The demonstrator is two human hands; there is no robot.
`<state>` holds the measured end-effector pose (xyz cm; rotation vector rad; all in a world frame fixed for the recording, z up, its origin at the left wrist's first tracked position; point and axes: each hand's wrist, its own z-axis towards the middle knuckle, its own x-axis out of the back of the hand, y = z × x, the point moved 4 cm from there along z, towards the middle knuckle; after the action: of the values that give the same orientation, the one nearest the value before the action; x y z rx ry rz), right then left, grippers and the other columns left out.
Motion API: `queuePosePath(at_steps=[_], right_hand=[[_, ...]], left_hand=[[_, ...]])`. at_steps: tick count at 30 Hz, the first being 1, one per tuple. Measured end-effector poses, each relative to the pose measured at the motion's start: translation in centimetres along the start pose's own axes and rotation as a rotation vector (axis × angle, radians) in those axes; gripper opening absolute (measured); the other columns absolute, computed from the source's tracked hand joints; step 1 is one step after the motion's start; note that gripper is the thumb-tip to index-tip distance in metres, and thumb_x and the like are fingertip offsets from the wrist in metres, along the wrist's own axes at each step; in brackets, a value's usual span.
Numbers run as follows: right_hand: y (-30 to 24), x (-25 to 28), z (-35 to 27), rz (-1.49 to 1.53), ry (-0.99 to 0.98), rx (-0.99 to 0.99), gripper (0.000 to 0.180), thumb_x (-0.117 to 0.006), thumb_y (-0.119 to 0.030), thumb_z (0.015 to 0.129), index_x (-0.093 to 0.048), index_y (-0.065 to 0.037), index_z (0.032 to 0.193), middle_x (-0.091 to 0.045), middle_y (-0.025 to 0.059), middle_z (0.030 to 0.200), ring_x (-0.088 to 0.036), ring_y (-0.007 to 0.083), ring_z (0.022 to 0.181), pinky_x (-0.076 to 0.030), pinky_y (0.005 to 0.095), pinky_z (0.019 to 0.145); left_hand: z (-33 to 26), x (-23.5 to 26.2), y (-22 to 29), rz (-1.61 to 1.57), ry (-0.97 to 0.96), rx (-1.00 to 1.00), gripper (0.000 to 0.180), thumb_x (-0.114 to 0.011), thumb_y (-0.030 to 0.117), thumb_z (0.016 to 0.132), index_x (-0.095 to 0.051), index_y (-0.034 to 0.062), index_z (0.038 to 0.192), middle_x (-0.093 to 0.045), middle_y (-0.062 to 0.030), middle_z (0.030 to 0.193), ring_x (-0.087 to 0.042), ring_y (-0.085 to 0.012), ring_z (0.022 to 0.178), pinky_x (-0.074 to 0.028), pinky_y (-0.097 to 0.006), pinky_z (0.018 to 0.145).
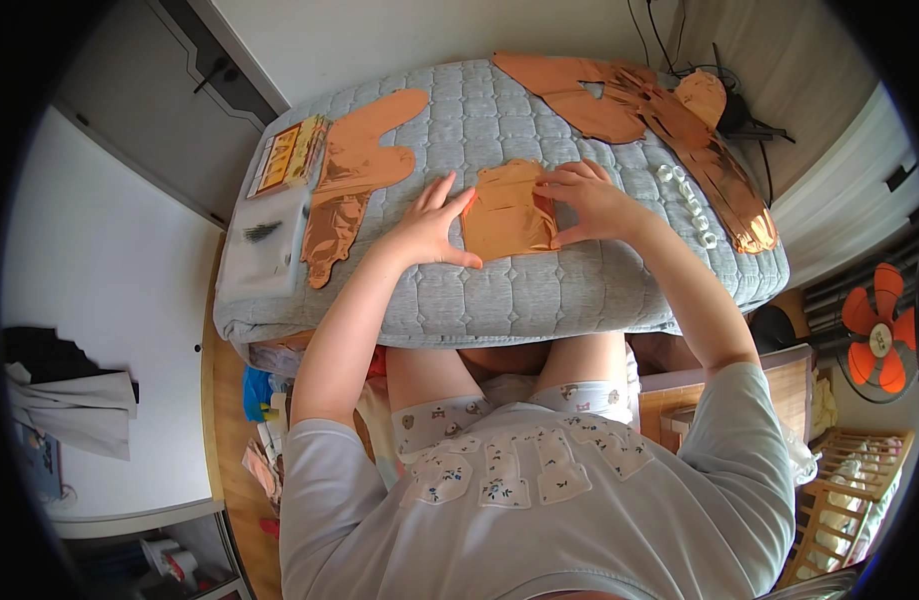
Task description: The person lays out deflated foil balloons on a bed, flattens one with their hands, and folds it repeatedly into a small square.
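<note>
A copper-coloured foil balloon (509, 212), folded into a flat, roughly square packet, lies on the grey quilted mattress (479, 300) in front of me. My left hand (434, 228) rests along the packet's left edge, its thumb and fingers spread. On the opposite side, my right hand (587, 205) has its fingertips and thumb against the packet's right edge, fingers apart. Flat to the left lies another copper foil balloon (354, 165) with rounded arms. More wrinkled copper foil (619, 105) stretches across the far right and down the right side.
A white looped strip (687, 205) lies right of my right hand. At the left edge are a printed package (289, 155) and a clear plastic bag (264, 262) with dark thin pieces. An orange-bladed fan (879, 340) and a wooden rack (849, 490) stand at right.
</note>
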<state>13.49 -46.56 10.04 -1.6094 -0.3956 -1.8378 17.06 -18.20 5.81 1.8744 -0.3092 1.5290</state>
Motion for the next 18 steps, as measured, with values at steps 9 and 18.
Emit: queuePosePath(at_steps=[9,18], right_hand=[[1.0,-0.7,0.4,0.072,-0.155,-0.122,0.102,-0.091,-0.051,0.064,-0.054,-0.012,0.150,-0.056,0.0063,0.151,-0.041,0.0314,0.143,-0.021,0.0486,0.125],[1.1,-0.7,0.8,-0.008,-0.192,-0.099,0.104,-0.090,-0.053,0.063,-0.053,-0.010,0.151,-0.053,0.0067,0.154,-0.041,0.0302,0.142,-0.021,0.0465,0.125]], left_hand=[[0.0,-0.2,0.0,0.013,0.008,0.008,0.136,-0.088,0.073,0.056,-0.028,0.0170,0.164,0.001,-0.0217,0.173,-0.006,-0.0417,0.159,-0.018,-0.057,0.126],[0.0,0.0,-0.3,-0.044,0.034,-0.034,0.140,-0.088,0.071,0.058,-0.023,0.0067,0.164,0.000,-0.0190,0.173,-0.006,-0.0401,0.159,-0.018,-0.055,0.127]])
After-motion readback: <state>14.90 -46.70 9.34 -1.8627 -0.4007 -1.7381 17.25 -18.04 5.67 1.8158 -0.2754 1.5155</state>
